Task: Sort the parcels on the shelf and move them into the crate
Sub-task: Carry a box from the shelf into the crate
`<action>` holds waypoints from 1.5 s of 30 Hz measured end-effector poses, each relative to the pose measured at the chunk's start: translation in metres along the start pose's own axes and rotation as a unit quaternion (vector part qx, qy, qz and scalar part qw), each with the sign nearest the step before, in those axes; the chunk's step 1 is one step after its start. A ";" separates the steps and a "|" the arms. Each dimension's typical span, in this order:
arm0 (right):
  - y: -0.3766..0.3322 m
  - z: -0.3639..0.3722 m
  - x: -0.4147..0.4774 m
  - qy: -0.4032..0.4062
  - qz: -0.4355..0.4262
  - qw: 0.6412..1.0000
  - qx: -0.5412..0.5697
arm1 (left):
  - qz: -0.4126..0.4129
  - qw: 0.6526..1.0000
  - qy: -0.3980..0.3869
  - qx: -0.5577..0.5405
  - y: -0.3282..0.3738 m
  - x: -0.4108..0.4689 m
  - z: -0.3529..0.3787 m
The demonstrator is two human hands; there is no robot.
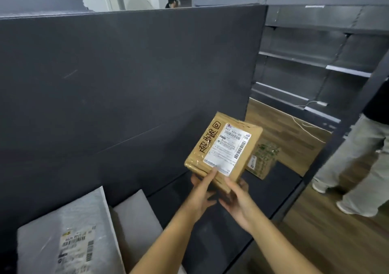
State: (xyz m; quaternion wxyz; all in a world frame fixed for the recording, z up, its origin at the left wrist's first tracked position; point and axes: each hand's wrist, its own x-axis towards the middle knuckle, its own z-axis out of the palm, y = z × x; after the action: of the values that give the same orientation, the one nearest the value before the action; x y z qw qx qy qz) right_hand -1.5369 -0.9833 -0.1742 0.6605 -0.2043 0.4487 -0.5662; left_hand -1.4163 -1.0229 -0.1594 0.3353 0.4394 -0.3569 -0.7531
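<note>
A brown cardboard parcel (223, 149) with a white shipping label and black handwriting is held up above the dark shelf (210, 221), tilted with its label facing me. My left hand (202, 191) grips its lower left edge, thumb on the label side. My right hand (235, 198) grips its lower right edge. A second cardboard parcel (263, 160) with green print lies on the shelf behind it, near the shelf's far right corner. A large grey bagged parcel (69, 235) with a label sits at the lower left, and a smaller grey one (134, 219) lies beside it. No crate is visible.
A tall dark back panel (126, 84) fills the left and middle. Grey metal shelving (315, 63) stands at the right, over a wooden floor (284, 130). A person's legs in light trousers (357, 168) stand at the right edge beside a dark shelf post (345, 126).
</note>
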 end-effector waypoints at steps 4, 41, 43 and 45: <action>0.009 0.002 -0.039 -0.089 0.028 0.988 -0.121 | 0.101 0.993 0.052 -0.042 0.001 -0.045 0.009; -0.029 0.187 -0.076 -0.290 -0.082 0.911 -0.283 | 0.366 0.897 0.205 0.141 0.095 -0.259 -0.158; -0.022 0.196 -0.074 -0.300 -0.075 0.908 -0.284 | 0.360 0.895 0.222 0.144 0.093 -0.268 -0.165; -0.015 0.204 -0.073 -0.312 -0.069 0.903 -0.289 | 0.356 0.891 0.242 0.145 0.090 -0.278 -0.170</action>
State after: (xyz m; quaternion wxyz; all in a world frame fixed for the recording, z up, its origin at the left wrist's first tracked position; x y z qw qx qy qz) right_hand -1.3741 -0.9675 -0.0317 0.6382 -0.5825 0.3486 -0.3631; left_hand -1.1376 -0.8833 -0.0287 0.5894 0.4953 -0.5022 -0.3938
